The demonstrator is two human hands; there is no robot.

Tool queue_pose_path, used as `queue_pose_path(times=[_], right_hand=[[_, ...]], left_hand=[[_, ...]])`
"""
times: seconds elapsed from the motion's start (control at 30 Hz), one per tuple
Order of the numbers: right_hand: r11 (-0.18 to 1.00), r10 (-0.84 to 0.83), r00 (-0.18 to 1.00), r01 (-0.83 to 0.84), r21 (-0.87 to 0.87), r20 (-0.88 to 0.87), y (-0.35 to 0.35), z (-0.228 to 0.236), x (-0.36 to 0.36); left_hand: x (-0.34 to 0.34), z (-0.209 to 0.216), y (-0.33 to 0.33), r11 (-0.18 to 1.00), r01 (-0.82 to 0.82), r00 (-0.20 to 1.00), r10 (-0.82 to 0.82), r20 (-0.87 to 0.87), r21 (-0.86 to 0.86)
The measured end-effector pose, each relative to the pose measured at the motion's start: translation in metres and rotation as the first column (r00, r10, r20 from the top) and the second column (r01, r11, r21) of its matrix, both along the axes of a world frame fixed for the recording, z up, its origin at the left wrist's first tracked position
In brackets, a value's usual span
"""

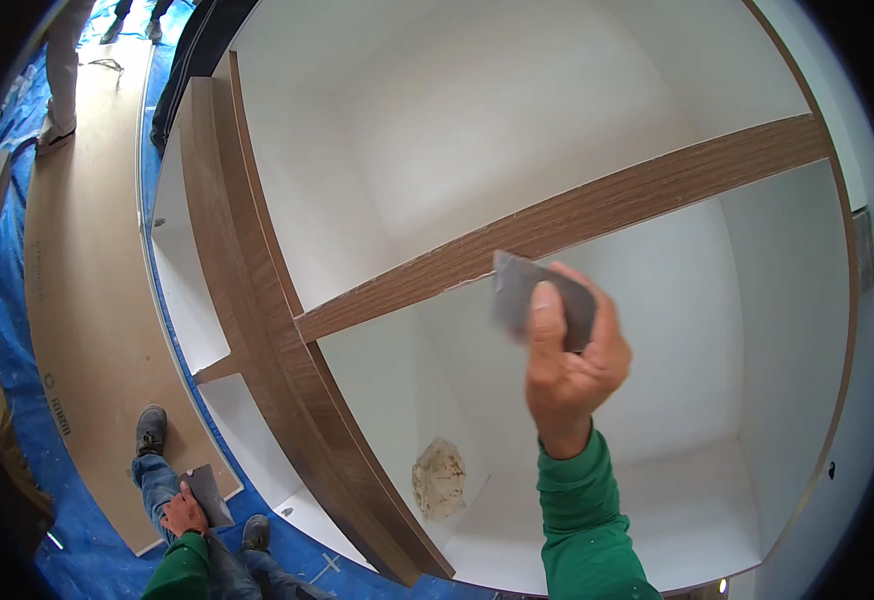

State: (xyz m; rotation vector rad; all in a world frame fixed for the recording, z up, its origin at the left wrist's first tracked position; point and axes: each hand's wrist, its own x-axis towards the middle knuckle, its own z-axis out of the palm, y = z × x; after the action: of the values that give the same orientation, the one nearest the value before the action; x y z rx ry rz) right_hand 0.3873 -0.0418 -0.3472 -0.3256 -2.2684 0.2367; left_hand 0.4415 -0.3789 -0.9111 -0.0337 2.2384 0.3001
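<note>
My right hand (575,350) grips a flat grey scraper (549,300), thumb on its face and fingers behind. The scraper is slightly blurred, and its upper corner lies at the lower edge of a brown wood-grain shelf front (567,210). A thin, uneven white line runs along that lower edge near the scraper. Lower left, beside my jeans-clad leg, my left hand (185,514) holds a second flat grey plate (207,494), similar to a scraper. Its fingers lie over the plate, and part of the grip is hidden.
White cabinet compartments (517,100) open above and below the shelf front. A rough beige patch (440,480) marks the lower compartment's wall. A wood-grain upright (257,380) borders it. Left, a brown board (97,250) covers blue sheeting (7,340); another person's leg (62,75) stands there.
</note>
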Motion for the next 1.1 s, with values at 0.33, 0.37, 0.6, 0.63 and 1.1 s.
queue_pose_path(times=[0.33, 0.37, 0.6, 0.63, 1.1], right_hand=[[0.995, 0.048, 0.999, -0.048, -0.088, -0.009, -0.007, -0.003, 0.007], [0.998, 0.045, 0.999, -0.047, -0.052, -0.028, -0.007, 0.003, 0.004], [0.972, 0.016, 0.981, -0.061, 0.227, 0.195, 0.008, -0.017, 0.010], [0.976, 0.038, 0.975, -0.083, 0.200, 0.218, 0.008, -0.022, 0.010], [0.970, 0.134, 0.978, -0.162, -0.181, -0.157, 0.025, 0.028, 0.015]], left_hand=[[0.014, -0.015, -0.008, 0.998, 0.065, 0.978, -0.059, -0.199, 0.024], [0.015, -0.014, -0.008, 0.997, 0.075, 0.975, -0.068, -0.210, 0.025], [0.003, -0.019, -0.008, 0.991, 0.133, 0.990, -0.133, -0.053, -0.017], [0.004, -0.018, -0.007, 0.996, 0.086, 0.992, -0.086, -0.089, 0.004], [0.008, -0.019, -0.007, 0.997, -0.063, 0.988, 0.069, -0.138, 0.050]])
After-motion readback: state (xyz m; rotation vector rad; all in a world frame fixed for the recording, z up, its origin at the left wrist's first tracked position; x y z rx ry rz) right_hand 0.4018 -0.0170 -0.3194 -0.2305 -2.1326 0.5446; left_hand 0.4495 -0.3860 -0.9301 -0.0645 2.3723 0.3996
